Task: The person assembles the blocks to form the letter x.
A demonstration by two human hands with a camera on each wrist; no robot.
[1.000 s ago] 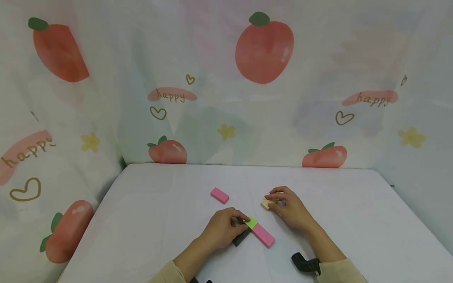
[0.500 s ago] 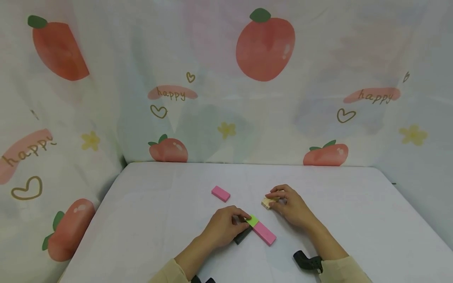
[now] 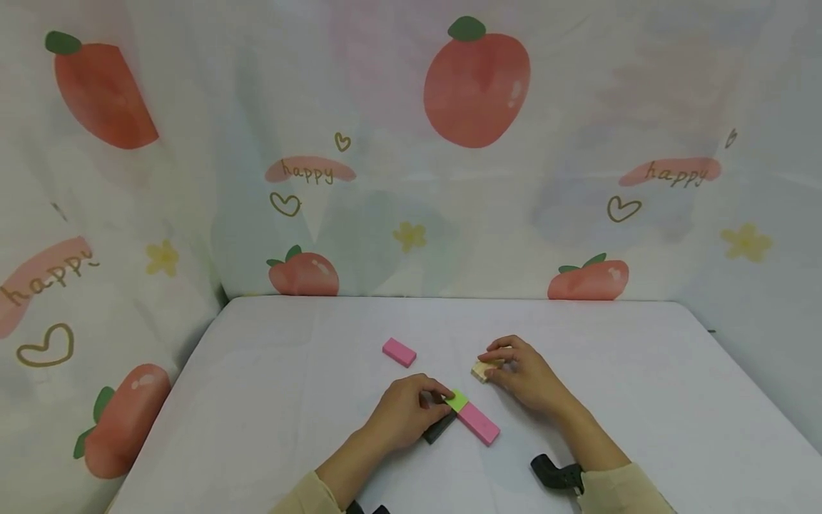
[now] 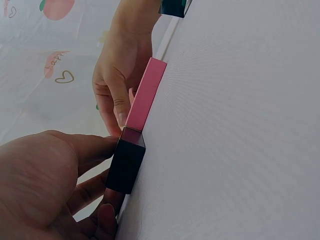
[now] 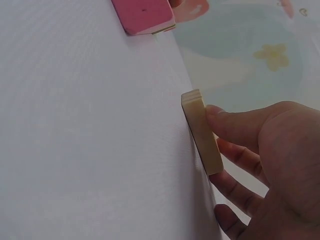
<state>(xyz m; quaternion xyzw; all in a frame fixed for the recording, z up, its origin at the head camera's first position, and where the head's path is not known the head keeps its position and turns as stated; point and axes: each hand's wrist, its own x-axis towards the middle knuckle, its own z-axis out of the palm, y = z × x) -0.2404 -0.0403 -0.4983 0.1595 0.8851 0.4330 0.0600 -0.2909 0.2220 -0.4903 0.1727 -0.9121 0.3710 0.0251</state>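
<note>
My left hand [image 3: 406, 414] pinches a black rectangular block [image 4: 126, 162] between thumb and fingers, low over the white table. Its index fingertip is right at a small lime-green piece [image 3: 457, 400]. From there a long pink block [image 3: 479, 424] runs toward the front right, making an angle with the black block. My right hand [image 3: 526, 378] holds a pale wooden block [image 5: 202, 135]; in the right wrist view the thumb lies on one face, with the fingers partly hidden behind it. That block stands close to the table surface, apart from the others.
Another pink block [image 3: 399, 353] lies farther back on the white-covered table [image 3: 289, 400], left of the right hand. A black wrist device [image 3: 555, 475] sits at the right wrist. A patterned curtain [image 3: 385, 178] closes off the back and sides.
</note>
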